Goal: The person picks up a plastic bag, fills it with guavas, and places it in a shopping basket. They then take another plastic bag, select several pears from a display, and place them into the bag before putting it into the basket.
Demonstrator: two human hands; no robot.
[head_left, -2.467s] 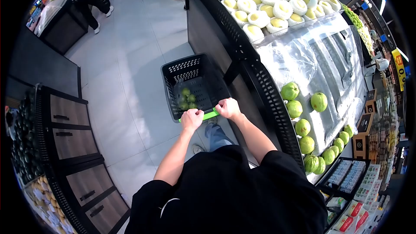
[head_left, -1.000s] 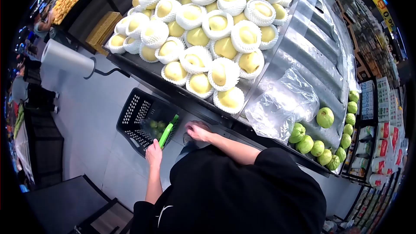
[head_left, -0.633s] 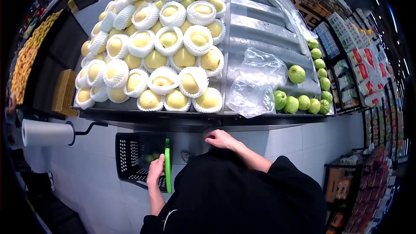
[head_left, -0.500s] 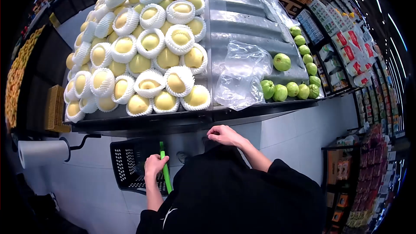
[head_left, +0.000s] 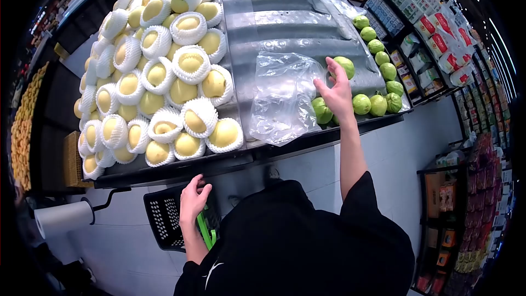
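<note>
My right hand (head_left: 338,96) is stretched over the display, fingers spread, beside a single green fruit (head_left: 344,68); whether it touches the fruit I cannot tell. Just left of it lies a crumpled clear plastic bag (head_left: 282,98) on the grey ridged tray (head_left: 285,19). More green fruits (head_left: 361,104) line the tray's front and right edges. My left hand (head_left: 193,200) is raised near the black basket (head_left: 164,216), its fingers apart and holding nothing. The basket's green handle (head_left: 205,227) is just below that hand.
Yellow fruits in white foam nets (head_left: 156,75) are piled at the left of the display. A roll of bags (head_left: 64,219) hangs on a holder at the lower left. Packed shelves (head_left: 438,68) stand on the right, and a yellow crate (head_left: 73,161) is at the left.
My right hand has moved up and forward from in front of the display to the green fruits, its fingers opening. My left hand has let go of the green handle. The view has shifted right.
</note>
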